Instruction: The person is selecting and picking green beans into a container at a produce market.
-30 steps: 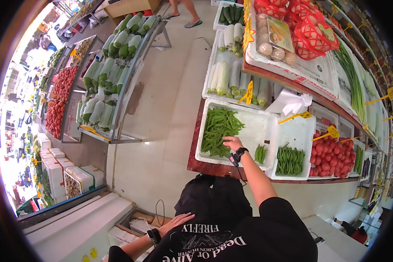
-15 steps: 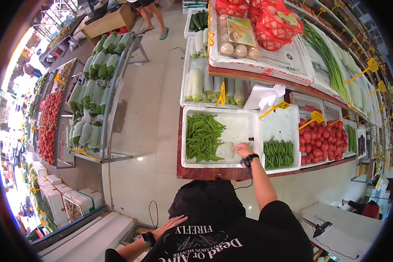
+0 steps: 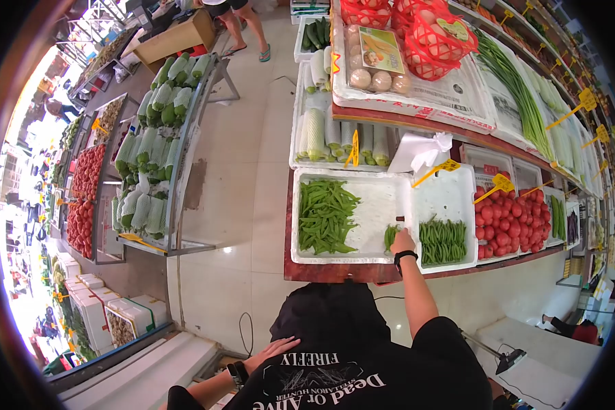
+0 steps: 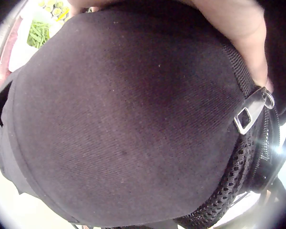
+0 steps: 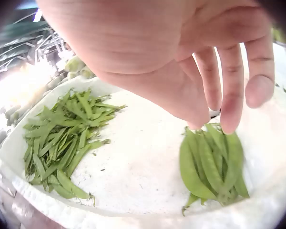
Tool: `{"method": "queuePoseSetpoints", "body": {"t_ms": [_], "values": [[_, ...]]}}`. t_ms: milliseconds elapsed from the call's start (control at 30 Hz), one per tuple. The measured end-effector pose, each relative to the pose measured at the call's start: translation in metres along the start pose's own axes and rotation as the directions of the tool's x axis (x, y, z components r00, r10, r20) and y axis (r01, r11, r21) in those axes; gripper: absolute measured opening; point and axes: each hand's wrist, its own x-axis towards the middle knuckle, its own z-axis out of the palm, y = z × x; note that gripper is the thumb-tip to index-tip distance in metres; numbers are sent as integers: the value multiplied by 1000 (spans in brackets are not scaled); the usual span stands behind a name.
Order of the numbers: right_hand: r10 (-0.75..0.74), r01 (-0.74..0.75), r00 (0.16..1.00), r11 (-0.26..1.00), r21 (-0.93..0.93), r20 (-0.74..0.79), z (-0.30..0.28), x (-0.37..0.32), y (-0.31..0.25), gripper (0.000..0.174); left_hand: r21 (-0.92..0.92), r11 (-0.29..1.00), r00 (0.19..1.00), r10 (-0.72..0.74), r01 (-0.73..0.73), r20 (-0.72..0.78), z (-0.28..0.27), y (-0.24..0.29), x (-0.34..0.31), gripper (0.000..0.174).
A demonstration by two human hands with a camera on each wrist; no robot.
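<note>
My right hand (image 3: 404, 240) is over the right end of a white foam box (image 3: 376, 258), at a small, neat bunch of snow peas (image 5: 212, 164). In the right wrist view its fingers are loosely extended, fingertips right at the upper ends of the pods, and no pod is gripped. A larger loose pile of snow peas (image 3: 324, 215) lies at the left side of the same box. My left hand (image 3: 275, 346) rests with fairly straight fingers on a black bag (image 4: 128, 114) at my front.
Right of the box stand a foam box of green beans (image 3: 443, 240) and a heap of tomatoes (image 3: 512, 222). Netted gourds (image 3: 314, 134) lie behind. An upper shelf holds eggs (image 3: 370, 78) and red net bags (image 3: 434, 44). Yellow price tags (image 3: 436, 172) stick out over the boxes.
My right hand has moved right from the large pile to the small bunch, carrying a pod in its fingers midway; its fingers are now loose. The left hand stays on the bag.
</note>
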Motion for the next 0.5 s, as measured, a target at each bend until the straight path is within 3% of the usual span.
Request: {"method": "queuePoseSetpoints", "body": {"t_ms": [100,167,300,433,500], "values": [[-338,375,923,896,238,-182,35,21,-19,27,-25,1000,1000,17,-18,-5,4,-3,-1,68],[-461,485,874,822,298,-151,20,4,-67,28,-55,998,1000,4,-4,-2,7,-5,-3,68],[-574,568,819,809,151,-4,12,-11,-159,40,-101,994,999,-39,38,-12,10,-4,-8,71],[-559,561,827,827,-32,56,19,-12,-194,46,-99,995,999,-20,16,-39,18,-8,-14,73],[-539,539,842,842,-30,29,19,-15,-198,48,-90,996,998,-22,17,-58,20,-8,-17,74]]}}
